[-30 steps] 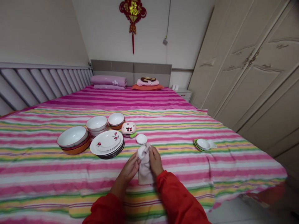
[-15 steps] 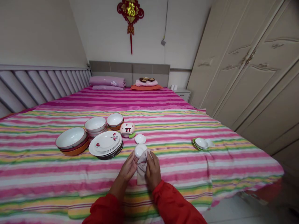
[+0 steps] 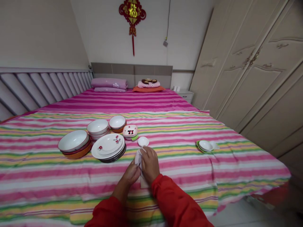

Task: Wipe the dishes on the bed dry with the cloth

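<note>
Left hand (image 3: 131,174) and right hand (image 3: 149,163) each have their grip closed on a cloth (image 3: 138,156); anything wrapped inside could slip and chip the saucer (image 3: 143,141) at 12 o'clock.

Two hands are counted, the left hand (image 3: 131,174) and the right hand (image 3: 149,164), and one cloth (image 3: 137,158) is held between them. Three bowl stacks are counted: the large stack (image 3: 74,143), the middle stack (image 3: 98,127) and the far stack (image 3: 117,122). One plate stack (image 3: 108,147), one lone saucer (image 3: 143,141), one patterned dish (image 3: 130,130), one stack of small dishes (image 3: 205,146) and one wall ornament (image 3: 132,14) are seen.
</note>
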{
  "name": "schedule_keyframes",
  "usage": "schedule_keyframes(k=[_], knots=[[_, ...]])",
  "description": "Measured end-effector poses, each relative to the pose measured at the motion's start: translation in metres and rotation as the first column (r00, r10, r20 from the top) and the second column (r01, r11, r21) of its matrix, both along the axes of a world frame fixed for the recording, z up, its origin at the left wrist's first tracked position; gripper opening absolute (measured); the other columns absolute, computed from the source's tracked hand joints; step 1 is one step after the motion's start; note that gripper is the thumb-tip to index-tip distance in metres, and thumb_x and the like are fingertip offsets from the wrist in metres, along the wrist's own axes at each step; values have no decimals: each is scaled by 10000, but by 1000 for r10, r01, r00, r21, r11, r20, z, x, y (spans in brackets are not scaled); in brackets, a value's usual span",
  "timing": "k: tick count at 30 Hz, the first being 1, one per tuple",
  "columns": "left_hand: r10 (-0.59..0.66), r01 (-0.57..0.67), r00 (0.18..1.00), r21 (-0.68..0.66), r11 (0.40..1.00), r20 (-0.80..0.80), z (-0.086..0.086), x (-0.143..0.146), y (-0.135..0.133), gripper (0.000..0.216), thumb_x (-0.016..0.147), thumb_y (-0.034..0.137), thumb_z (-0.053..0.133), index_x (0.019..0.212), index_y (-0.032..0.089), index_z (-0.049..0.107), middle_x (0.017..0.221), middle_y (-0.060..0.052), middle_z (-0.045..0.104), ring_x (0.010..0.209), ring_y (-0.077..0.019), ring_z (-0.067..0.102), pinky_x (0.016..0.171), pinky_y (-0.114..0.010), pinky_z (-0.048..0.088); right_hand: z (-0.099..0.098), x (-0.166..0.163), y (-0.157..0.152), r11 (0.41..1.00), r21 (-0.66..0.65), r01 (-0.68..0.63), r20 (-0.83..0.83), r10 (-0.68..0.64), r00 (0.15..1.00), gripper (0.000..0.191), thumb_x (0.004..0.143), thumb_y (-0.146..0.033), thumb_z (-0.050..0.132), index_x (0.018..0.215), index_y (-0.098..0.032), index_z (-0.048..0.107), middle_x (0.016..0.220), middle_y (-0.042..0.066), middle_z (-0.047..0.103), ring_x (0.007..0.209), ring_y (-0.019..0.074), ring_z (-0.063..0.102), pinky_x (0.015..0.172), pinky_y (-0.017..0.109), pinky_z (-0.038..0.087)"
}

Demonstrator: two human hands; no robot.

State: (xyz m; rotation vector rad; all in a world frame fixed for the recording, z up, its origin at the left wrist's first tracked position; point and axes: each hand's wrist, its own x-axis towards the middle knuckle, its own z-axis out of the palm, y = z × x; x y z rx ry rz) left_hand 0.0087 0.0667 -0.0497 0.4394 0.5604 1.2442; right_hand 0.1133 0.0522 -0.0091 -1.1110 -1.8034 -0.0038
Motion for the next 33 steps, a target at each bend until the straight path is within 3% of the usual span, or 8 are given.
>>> schedule_keyframes(k=[4,7,10,13,18,25,29,33], knots=[[-16,16,1000,-19,1000,1,6,-2,-2,314,780,83,624,1089,136,635,963,-85,723,970,-173,654,969,-276,442,6,7,15,975,-217,-48,-468,-61,882,279,903,-306,417,960,-169,654,943,93,637,914,210,555,831,366,451],[-27,28,999,-24,999,43,8,-4,-1,355,809,119,609,1159,179,598,1025,-80,720,955,-171,666,968,-303,452,2,16,17,857,-378,-350,-812,-126,569,314,814,-455,553,792,-156,644,726,35,639,706,177,572,659,297,466],[-22,24,998,-32,999,63,7,-4,0,362,828,134,592,1185,194,580,1060,-79,713,931,-162,673,926,-293,477,2,22,10,708,-328,-626,-941,-189,280,338,676,-459,715,793,-149,647,665,7,647,612,148,571,608,267,452],[-7,8,999,-16,1000,50,8,-3,3,352,810,138,614,1159,180,596,1040,-82,717,885,-148,679,861,-262,501,6,23,4,686,-268,-677,-963,-184,195,331,597,-394,793,775,-153,652,664,-3,655,581,129,565,594,251,442],[-15,18,998,38,999,-68,23,4,9,423,756,201,678,1170,166,598,1041,-95,712,913,-180,671,849,-284,503,17,17,8,753,-285,-593,-947,-125,296,288,669,-399,732,774,-151,632,641,-15,621,552,119,533,566,249,430],[113,-97,989,163,982,-92,40,-1,20,627,647,180,733,1247,191,550,1078,-72,699,1004,-191,631,921,-283,456,21,1,8,916,-150,-372,-578,224,784,179,852,-250,525,958,-177,649,932,50,637,878,177,574,795,294,459],[10,2,991,94,996,-130,42,-17,16,489,725,306,695,1178,155,590,1055,-100,698,1016,-226,627,894,-319,478,8,0,4,915,-75,-395,-257,365,895,221,884,-173,457,1021,-191,629,1015,87,629,976,200,546,883,348,443],[-31,40,987,49,998,-159,46,-20,9,414,712,386,708,1045,152,630,976,-99,712,1021,-258,626,852,-322,501,0,0,0,939,-72,-336,-35,335,942,249,875,-132,429,1023,-190,621,1021,98,614,958,213,524,859,383,458]])
